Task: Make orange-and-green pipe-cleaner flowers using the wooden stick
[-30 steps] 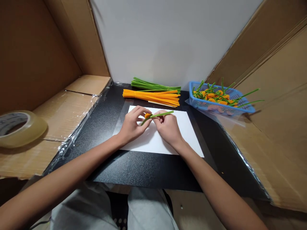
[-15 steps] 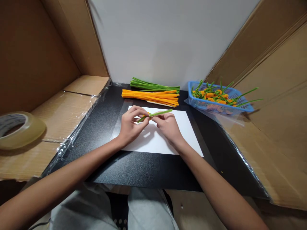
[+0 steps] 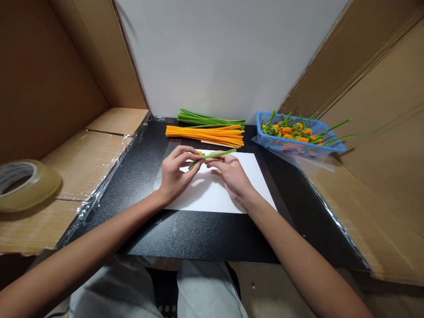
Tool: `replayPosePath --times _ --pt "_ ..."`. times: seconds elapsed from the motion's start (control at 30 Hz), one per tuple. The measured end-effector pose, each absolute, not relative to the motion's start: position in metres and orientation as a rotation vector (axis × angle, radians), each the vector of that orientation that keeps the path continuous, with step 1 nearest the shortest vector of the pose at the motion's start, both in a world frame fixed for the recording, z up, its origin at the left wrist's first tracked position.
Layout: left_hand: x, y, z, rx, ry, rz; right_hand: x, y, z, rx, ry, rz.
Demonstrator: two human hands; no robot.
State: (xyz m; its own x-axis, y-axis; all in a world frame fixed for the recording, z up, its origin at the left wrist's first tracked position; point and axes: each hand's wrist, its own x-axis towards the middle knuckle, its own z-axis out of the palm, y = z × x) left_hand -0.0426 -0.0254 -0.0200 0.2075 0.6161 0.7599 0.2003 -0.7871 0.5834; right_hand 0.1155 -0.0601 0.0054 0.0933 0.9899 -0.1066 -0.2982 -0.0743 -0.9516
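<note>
Above a white sheet of paper (image 3: 212, 194), my left hand (image 3: 177, 170) pinches a green pipe cleaner (image 3: 221, 153) together with a small orange pipe cleaner piece (image 3: 200, 153). One green end points to the right past my fingers and the other hangs below my left fingertips. My right hand (image 3: 232, 172) is closed at the same spot, its thumb and fingertips on the joined pieces. Most of the orange part is hidden by my fingers.
Behind the paper lie an orange pipe cleaner bundle (image 3: 205, 134) and a green bundle (image 3: 210, 118). A blue basket (image 3: 298, 148) at the right holds several orange-and-green pieces. Clear tape (image 3: 43, 185) sits on cardboard at the left. Cardboard walls flank the black tabletop (image 3: 198, 234).
My right fingers have shifted slightly around the joined pieces, and its lower fingers have spread a little. The view has moved slightly. Both hands remain over the paper.
</note>
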Motion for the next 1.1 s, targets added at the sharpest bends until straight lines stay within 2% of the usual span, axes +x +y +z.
replayPosePath --times 0.2,0.4,0.53,0.67,1.1 --pt "-0.043 -0.025 -0.018 2.016 0.840 1.475 0.113 -0.060 -0.001 -0.942 -0.933 1.287" --pt "-0.048 -0.017 -0.017 2.223 0.525 1.314 0.127 -0.051 -0.008 -0.966 -0.899 1.208" --pt "-0.050 -0.008 -0.021 2.479 0.412 1.410 0.131 -0.049 -0.007 -1.007 -1.006 1.142" --pt "-0.052 -0.003 -0.021 2.589 0.435 1.501 0.131 -0.049 -0.007 -0.961 -1.163 1.242" --pt "-0.057 -0.003 -0.017 2.751 0.364 1.279 0.133 -0.052 -0.006 -0.944 -1.143 1.335"
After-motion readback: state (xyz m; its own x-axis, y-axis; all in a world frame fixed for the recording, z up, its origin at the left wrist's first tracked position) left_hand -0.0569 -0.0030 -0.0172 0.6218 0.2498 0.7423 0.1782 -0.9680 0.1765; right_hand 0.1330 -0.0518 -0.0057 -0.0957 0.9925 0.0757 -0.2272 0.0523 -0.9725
